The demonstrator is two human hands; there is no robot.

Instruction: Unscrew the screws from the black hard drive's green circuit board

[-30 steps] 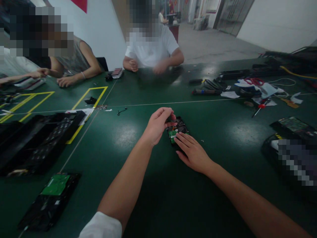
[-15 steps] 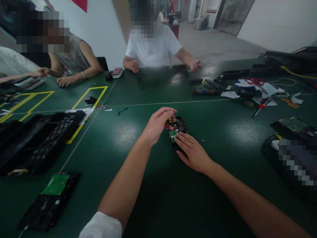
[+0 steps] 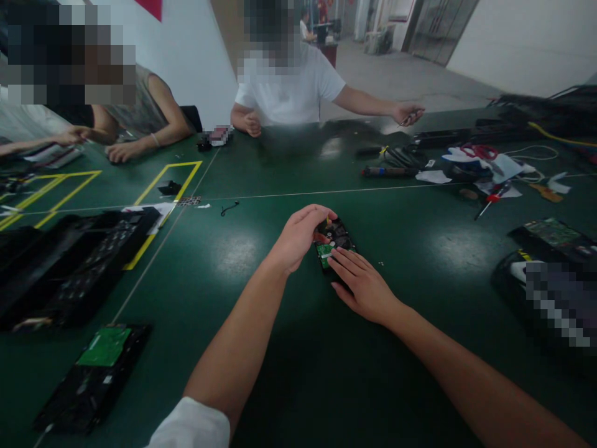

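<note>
- Dim, muted and slightly hazy; the wall (image 3: 527, 50) at upper right is among the palest areas.
- Light seems to fall from above, leaving a soft glare patch (image 3: 236, 256) on the desk (image 3: 420, 292) either side of the hands (image 3: 366, 287).
- Deep shadow between the forearms (image 3: 242, 326).
- Black casing (image 3: 79, 267) at left loses detail.
- Wide-angle stretching toward the edges.
- Distant background soft.
- Coarse pixel blocks (image 3: 557, 305) at far right.
</note>
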